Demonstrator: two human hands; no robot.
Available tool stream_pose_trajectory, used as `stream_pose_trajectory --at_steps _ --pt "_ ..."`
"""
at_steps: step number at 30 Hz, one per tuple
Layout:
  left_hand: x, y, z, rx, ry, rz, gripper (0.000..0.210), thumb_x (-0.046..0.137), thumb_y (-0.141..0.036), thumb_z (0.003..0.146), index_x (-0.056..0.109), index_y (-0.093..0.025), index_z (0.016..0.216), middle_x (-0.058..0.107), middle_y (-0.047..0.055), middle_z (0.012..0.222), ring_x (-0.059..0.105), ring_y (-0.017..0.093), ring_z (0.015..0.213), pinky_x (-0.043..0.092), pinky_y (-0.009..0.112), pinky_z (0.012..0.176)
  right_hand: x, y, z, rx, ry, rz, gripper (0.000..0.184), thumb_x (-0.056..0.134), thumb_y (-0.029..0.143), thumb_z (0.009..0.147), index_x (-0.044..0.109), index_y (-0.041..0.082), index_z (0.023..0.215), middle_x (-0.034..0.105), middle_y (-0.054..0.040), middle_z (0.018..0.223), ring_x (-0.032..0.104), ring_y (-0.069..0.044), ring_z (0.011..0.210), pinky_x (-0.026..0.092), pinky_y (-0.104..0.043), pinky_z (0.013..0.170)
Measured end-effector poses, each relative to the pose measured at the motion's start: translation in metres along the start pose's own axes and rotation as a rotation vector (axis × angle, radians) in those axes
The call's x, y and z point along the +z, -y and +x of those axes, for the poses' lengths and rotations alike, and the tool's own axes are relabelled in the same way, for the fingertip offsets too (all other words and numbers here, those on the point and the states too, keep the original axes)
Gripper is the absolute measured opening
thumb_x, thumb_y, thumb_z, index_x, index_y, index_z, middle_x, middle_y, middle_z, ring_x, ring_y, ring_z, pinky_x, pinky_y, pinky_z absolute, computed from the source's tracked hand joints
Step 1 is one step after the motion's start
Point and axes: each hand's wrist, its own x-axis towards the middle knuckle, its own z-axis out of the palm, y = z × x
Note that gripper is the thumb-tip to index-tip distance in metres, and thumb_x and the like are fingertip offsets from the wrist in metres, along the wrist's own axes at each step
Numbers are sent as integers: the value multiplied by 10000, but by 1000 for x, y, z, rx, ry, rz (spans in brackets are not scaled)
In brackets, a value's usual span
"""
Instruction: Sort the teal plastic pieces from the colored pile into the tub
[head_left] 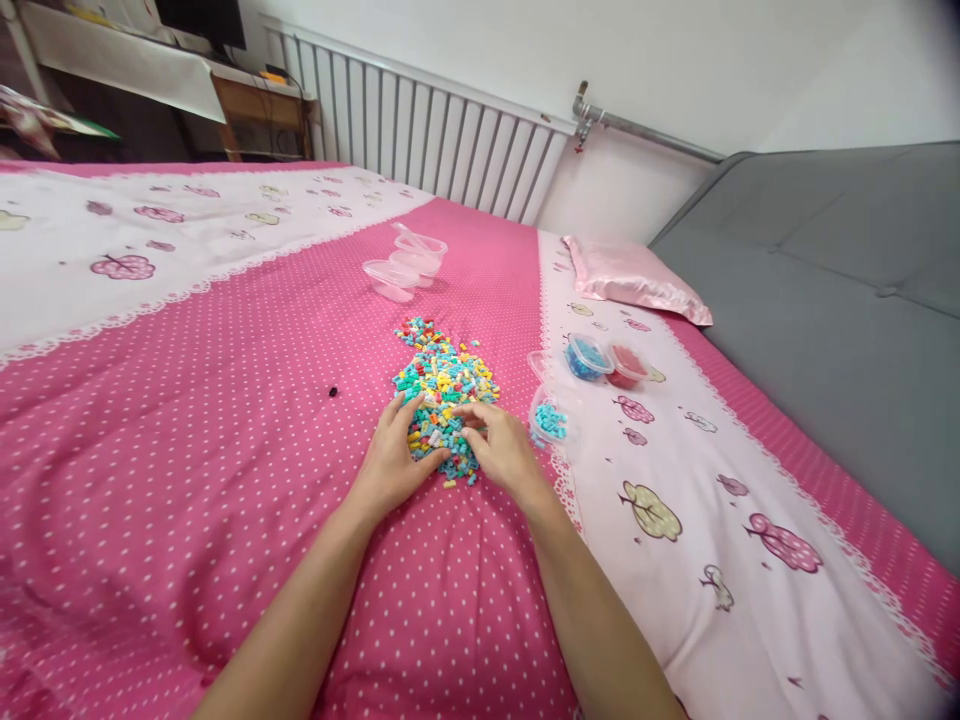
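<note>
A heap of small bricks (442,375) in teal, yellow, white and red lies on the pink dotted bedspread (225,420). My left hand (396,455) rests on the heap's near left edge, fingers spread over the bricks. Close beside it, my right hand (501,448) sits on the near right edge, fingertips pinched among the bricks; whether they grip one is hidden. Right of the heap stand three small clear tubs: one with teal bricks (551,421), one with blue bricks (586,357), one with red bricks (626,366).
Several clear tubs (405,265) are stacked beyond the heap. A tiny black piece (333,391) lies alone to the left. A pink pillow (634,280) rests by the grey headboard (825,300). A white radiator (427,130) lines the far wall.
</note>
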Motion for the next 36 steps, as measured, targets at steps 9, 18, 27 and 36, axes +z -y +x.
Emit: stream_pose_trajectory --at_steps 9,18,27,36 --pt "-3 -4 0 -19 15 -13 748 644 -464 686 432 -119 1314 381 184 1408 304 297 1351 286 447 1096 6 -2 -1 -44 0 -4 278 540 84 729 680 202 939 630 -45 906 609 -165 798 514 -330 778" --pt "-2 -4 -1 -14 -3 -11 738 649 -473 677 437 -147 1305 393 173 1404 318 300 1345 299 469 1084 8 -3 0 -59 -4 -14 243 529 78 734 667 211 883 657 -27 885 609 -150 731 504 -310 748" --pt "-3 -3 0 -16 -5 -15 726 655 -486 666 451 -174 1290 402 154 1398 323 303 1342 301 477 1082 9 -5 1 -47 -34 -4 195 529 88 716 636 212 822 639 -16 842 603 -148 723 498 -291 706" --pt "-2 -5 -1 -18 -14 -27 719 655 -464 668 452 -161 1287 399 166 1397 320 314 1342 299 484 1082 9 -3 1 -9 -39 22 165 516 103 732 620 217 792 653 -20 814 613 -161 749 497 -308 735"
